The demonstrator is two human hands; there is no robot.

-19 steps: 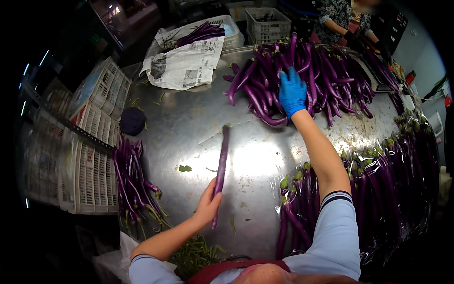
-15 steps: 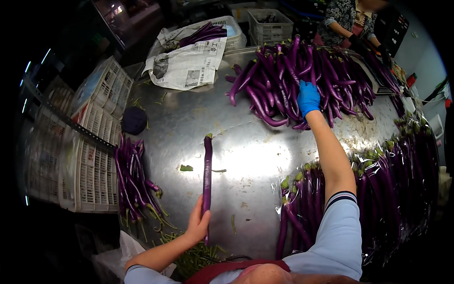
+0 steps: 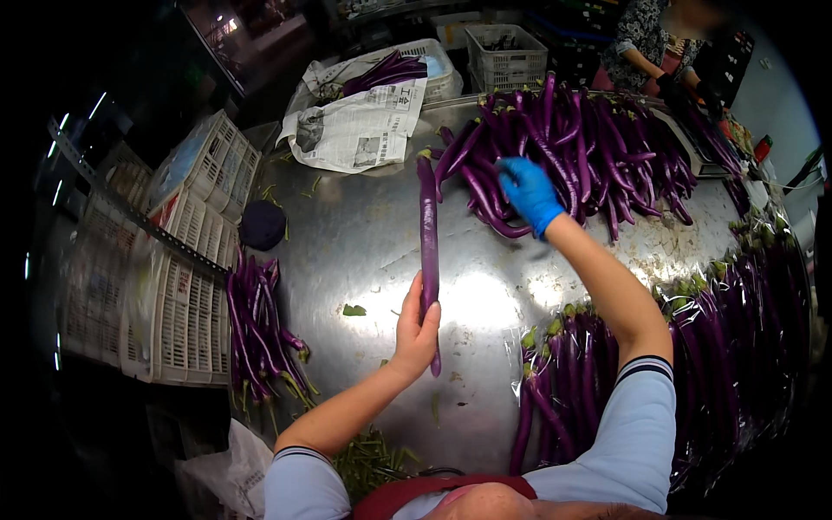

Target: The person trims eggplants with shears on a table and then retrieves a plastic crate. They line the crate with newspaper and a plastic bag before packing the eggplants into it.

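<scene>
My bare left hand (image 3: 416, 335) is wrapped round the lower part of a long purple eggplant (image 3: 429, 221), whose green stem end points away from me over the metal table (image 3: 364, 243). My right hand (image 3: 530, 195), in a blue glove, hovers at the near left side of a large heap of eggplants (image 3: 581, 147). Its fingers are bent but apart, and nothing shows between them. At the near right lie rows of eggplants in clear plastic bags (image 3: 711, 355), partly behind my right forearm.
Trimmed eggplants (image 3: 260, 329) lie at the left edge beside white crates (image 3: 186, 303) and a dark round object (image 3: 262, 225). Newspaper (image 3: 355, 130) drapes a basket at the back. Green trimmings (image 3: 368, 459) are piled near me. A person (image 3: 654, 52) works at the far right.
My left hand has carried its eggplant forward and to the right. My right hand has drawn left off the heap, its fingers loosened. The view has shifted slightly.
</scene>
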